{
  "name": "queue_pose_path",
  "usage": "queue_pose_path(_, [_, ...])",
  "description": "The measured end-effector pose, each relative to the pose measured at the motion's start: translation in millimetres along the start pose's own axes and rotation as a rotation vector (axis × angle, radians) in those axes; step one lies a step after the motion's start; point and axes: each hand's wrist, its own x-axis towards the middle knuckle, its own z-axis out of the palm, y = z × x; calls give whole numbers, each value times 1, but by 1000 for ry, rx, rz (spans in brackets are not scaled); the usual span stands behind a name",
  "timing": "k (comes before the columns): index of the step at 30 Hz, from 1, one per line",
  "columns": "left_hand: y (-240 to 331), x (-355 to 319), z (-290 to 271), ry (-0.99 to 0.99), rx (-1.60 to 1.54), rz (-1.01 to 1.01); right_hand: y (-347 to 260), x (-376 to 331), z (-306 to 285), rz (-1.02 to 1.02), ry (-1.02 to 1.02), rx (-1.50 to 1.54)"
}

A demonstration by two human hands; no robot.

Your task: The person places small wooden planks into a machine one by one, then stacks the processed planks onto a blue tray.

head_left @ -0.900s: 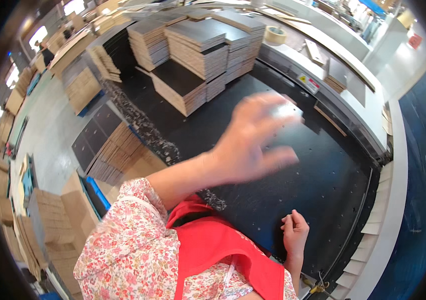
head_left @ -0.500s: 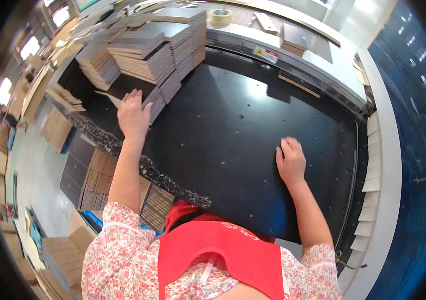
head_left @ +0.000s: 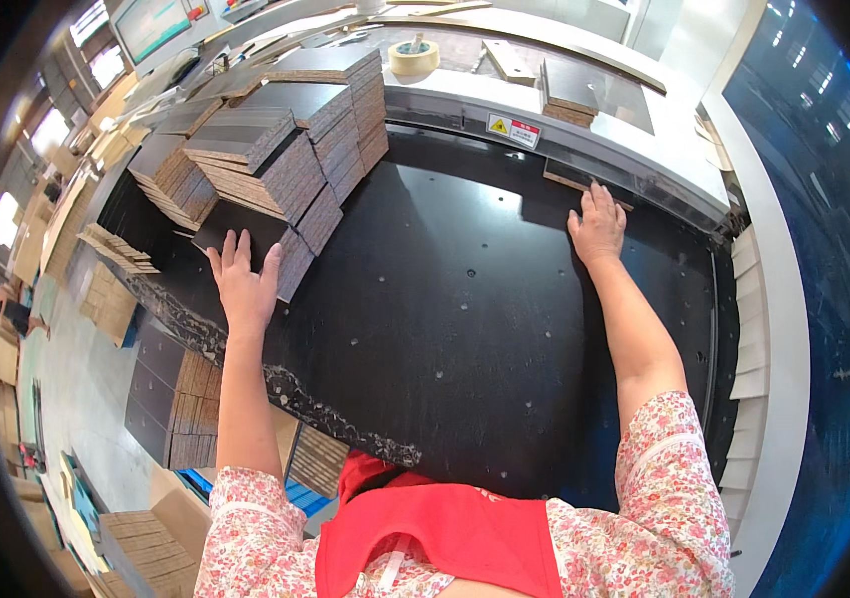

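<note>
Black tabletop (head_left: 445,299) spanned by both arms, stacks of dark boards (head_left: 285,140) piled at far left, left hand (head_left: 244,284) laid flat, fingers spread, on lowest board stack (head_left: 246,224), right hand (head_left: 596,227) pressed open on thin strip (head_left: 569,177) at far edge, tape roll (head_left: 413,56) parked beyond.

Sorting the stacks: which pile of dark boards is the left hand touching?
The lowest, nearest stack of dark-topped boards; the left hand rests flat on it, while taller stacks sit behind, untouched.

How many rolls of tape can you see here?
1. The tape roll sits on the grey machine top at the far side, beyond the board stacks. Others may be hidden.
</note>
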Motion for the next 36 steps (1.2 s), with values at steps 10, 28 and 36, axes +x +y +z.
queue_pose_path(10, [-20,-1,-4,347,-920,-553,10,13,5,-21,-91,7])
queue_pose_path(28, [-86,-70,-78,19,-1819,-660,4,27,10,13,-12,0])
queue_pose_path(36, [-33,-82,-130,-27,-1728,-494,2,27,15,-21,13,41])
